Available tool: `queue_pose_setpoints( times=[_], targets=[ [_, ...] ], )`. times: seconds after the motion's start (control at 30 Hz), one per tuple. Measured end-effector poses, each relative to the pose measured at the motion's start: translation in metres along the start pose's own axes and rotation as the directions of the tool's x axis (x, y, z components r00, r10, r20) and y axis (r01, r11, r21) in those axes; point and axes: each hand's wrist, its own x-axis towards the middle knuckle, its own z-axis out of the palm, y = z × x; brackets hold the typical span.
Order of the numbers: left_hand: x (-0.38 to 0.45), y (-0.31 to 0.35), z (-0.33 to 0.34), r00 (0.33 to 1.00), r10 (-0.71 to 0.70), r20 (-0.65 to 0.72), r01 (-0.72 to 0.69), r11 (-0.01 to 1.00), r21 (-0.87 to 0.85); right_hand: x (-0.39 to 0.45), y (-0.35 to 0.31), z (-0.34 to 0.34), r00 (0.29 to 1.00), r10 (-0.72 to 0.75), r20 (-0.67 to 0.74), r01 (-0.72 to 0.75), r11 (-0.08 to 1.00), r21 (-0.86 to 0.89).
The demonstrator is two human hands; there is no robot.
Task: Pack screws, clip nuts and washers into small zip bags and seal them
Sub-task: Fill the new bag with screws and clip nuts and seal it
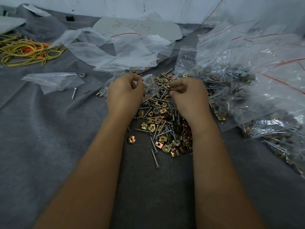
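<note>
A loose pile of silver screws and gold clip nuts (162, 128) lies on the grey cloth in front of me, with a grey washer (156, 111) among them. My left hand (123, 93) pinches the edge of a small clear zip bag (151, 86) that has several screws inside. My right hand (188, 95) is curled just right of the bag, its fingertips pinching small gold clip nuts over the pile.
Filled zip bags (244, 90) heap up at the right. Empty bags (115, 47) lie behind the pile, another small bag (54, 80) at the left, with a stray screw (74, 93) beside it. Yellow and orange bands (24, 50) lie far left. A white sheet (137, 28) sits at the back.
</note>
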Motion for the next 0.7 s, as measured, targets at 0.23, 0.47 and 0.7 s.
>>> queue_pose_setpoints(
  times=[0.23, 0.47, 0.7],
  targets=[
    [0.0, 0.0, 0.002, 1.0, 0.012, 0.028, -0.011, 1.0, -0.011, 0.001, -0.007, 0.007, 0.992, -0.111, -0.067, 0.12, 0.979, 0.167],
    [0.0, 0.0, 0.002, 1.0, -0.017, 0.017, 0.017, 0.999, -0.046, -0.002, -0.009, 0.014, 0.985, -0.161, -0.062, 0.17, 0.97, 0.174],
    [0.002, 0.001, -0.002, 0.993, -0.112, -0.03, 0.105, 0.982, -0.159, -0.004, -0.001, -0.005, 0.997, -0.044, -0.058, 0.032, 0.982, -0.186]
  ],
)
